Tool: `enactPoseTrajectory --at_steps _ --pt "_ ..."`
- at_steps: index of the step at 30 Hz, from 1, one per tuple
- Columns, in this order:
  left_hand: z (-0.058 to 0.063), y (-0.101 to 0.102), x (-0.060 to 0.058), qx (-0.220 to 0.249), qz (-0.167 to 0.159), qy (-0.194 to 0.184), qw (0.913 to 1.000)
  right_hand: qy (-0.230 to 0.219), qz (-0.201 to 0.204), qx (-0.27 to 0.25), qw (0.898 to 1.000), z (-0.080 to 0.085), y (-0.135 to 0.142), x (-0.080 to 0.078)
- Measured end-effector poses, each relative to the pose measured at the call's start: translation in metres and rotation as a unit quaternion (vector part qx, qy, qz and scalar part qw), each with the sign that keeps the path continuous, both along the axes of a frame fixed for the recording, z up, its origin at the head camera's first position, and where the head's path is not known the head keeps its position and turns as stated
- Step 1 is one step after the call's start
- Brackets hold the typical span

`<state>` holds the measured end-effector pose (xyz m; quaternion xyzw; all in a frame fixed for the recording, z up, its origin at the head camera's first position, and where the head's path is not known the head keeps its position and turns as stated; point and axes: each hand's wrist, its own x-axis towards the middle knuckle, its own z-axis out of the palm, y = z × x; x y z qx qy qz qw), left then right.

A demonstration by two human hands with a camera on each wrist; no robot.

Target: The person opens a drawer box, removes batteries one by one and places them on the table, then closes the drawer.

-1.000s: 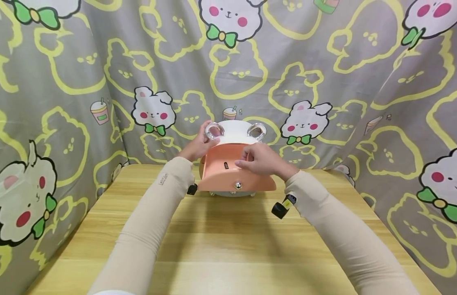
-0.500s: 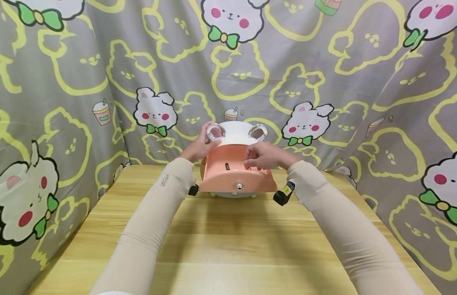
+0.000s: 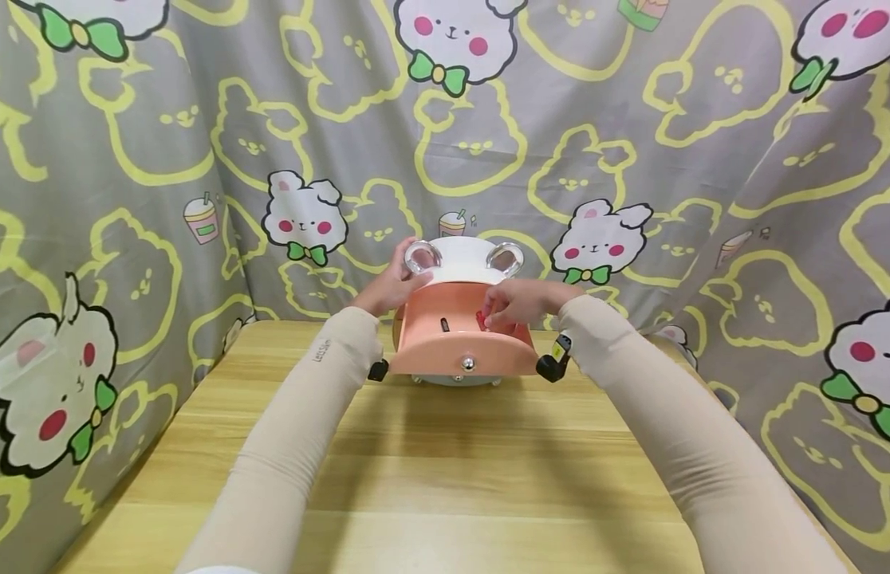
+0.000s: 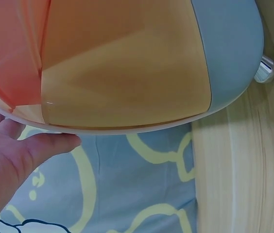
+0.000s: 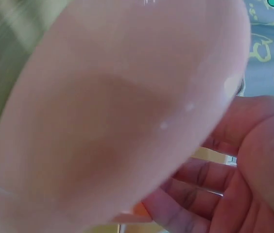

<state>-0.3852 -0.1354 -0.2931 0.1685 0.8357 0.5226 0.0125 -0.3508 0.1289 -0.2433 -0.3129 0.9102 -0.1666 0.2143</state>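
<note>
A small storage box (image 3: 459,253) with a white top and clear ear-shaped loops stands at the table's back, its peach drawer (image 3: 462,355) pulled out. My left hand (image 3: 391,283) holds the box's upper left side, thumb toward the front and fingers behind. In the left wrist view that hand (image 4: 10,155) lies along the box rim. My right hand (image 3: 520,301) reaches into the drawer and pinches a small red thing (image 3: 481,320), too small to name. Left of it in the drawer lies a small dark oblong thing (image 3: 445,324). The drawer front (image 5: 117,107) hides the right fingertips in the right wrist view.
The box stands on a wooden table (image 3: 431,478) with short silver feet under it. A silver knob (image 3: 469,363) sits on the drawer front. A grey patterned curtain (image 3: 474,143) hangs close behind the box and along both sides.
My right hand has moved from the drawer's front rim deeper inside and slightly right. The red thing now shows at its fingertips. My left hand stays on the box.
</note>
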Motion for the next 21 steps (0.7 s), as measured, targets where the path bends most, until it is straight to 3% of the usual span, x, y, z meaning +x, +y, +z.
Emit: enactPoseTrajectory --at_steps 7,13,21 --pt "0.000 0.001 0.001 -0.001 0.000 -0.004 1.0000 -0.046 -0.013 0.028 0.998 0.008 -0.001 -0.008" --pt "-0.002 0.001 0.004 -0.015 0.013 0.003 0.9998 -0.068 0.005 0.064 0.996 0.013 -0.006 -0.011" --pt "0.000 0.002 0.004 -0.017 0.003 0.017 0.9997 -0.100 0.010 0.102 0.990 0.017 -0.012 -0.016"
